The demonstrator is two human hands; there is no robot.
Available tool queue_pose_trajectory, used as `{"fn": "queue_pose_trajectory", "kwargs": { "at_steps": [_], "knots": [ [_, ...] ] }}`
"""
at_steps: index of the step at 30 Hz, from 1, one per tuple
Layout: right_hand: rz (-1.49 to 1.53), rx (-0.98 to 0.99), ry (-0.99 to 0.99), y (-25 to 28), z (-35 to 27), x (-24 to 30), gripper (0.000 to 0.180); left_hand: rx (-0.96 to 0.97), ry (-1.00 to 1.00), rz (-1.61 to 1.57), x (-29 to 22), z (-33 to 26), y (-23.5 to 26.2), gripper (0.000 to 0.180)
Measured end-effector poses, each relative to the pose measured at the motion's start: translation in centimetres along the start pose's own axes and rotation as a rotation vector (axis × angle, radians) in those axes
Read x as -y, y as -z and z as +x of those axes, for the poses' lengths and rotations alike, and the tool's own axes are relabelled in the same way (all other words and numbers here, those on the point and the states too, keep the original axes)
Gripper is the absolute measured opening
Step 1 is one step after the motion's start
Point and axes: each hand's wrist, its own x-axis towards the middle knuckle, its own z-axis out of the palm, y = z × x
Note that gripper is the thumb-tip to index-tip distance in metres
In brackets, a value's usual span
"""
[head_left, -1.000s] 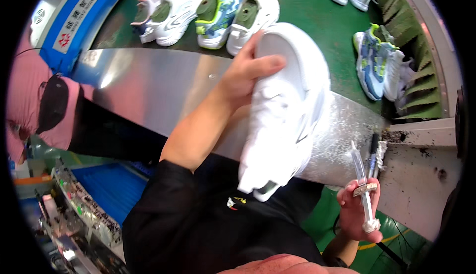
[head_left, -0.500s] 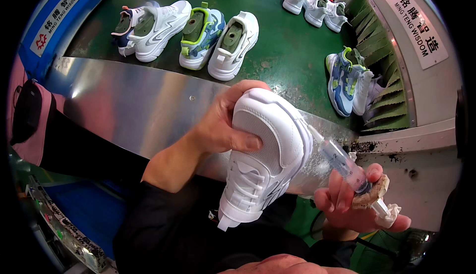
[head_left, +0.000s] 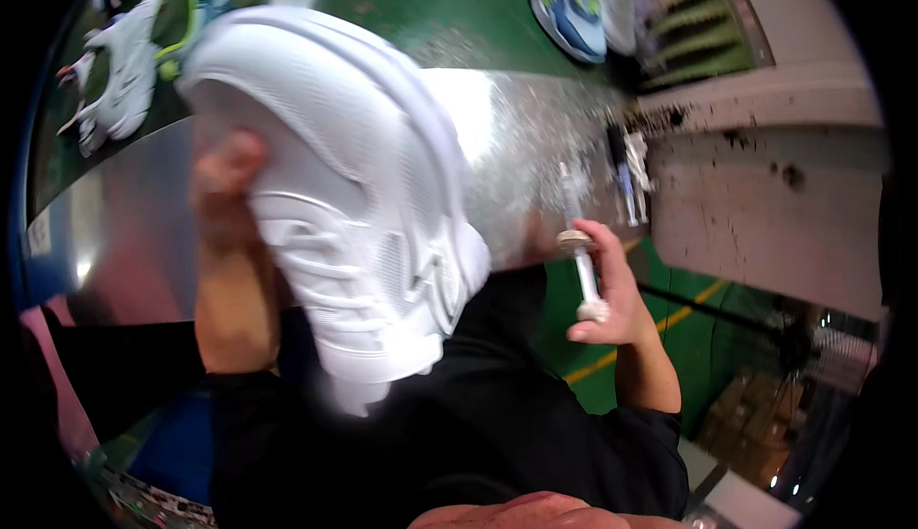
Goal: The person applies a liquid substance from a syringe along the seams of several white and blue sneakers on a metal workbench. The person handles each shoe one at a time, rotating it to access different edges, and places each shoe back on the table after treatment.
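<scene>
A white sneaker (head_left: 368,180), blurred a little, is held up close in front of me at left centre, toe up and laces facing me. My left hand (head_left: 229,175) is closed round its left side by the toe, thumb on the upper. Lower right, my right hand (head_left: 622,290) grips a clear syringe (head_left: 571,199) with a brownish wrapped collar and a white-tipped plunger. Its thin tip points up over the metal ledge, apart from the sneaker.
The metal ledge (head_left: 516,137) borders a green belt (head_left: 430,8). More sneakers stand at far left; a blue-and-lime one (head_left: 569,12) is by the green strip curtain (head_left: 684,32). Slim tools (head_left: 623,175) lie against the pale panel (head_left: 765,185). Cartons (head_left: 746,414) sit lower right.
My left hand has brought the sneaker left and closer to me. The syringe has been drawn away from the shoe's edge, and the view has shifted.
</scene>
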Motion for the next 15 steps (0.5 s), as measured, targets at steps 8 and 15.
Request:
{"fn": "queue_pose_trajectory", "kwargs": {
  "at_steps": [8, 15],
  "knots": [
    [-0.295, 0.013, -0.008, 0.2, -2.6, -1.1, 0.094, 0.025, -0.189, 0.415, -2.0, 3.5, 0.8, 0.042],
    [0.273, 0.042, -0.128, 0.9, -4.7, 0.7, 0.116, -0.046, -0.538, 0.776, 0.1, 5.0, 8.7, 0.042]
  ]
}}
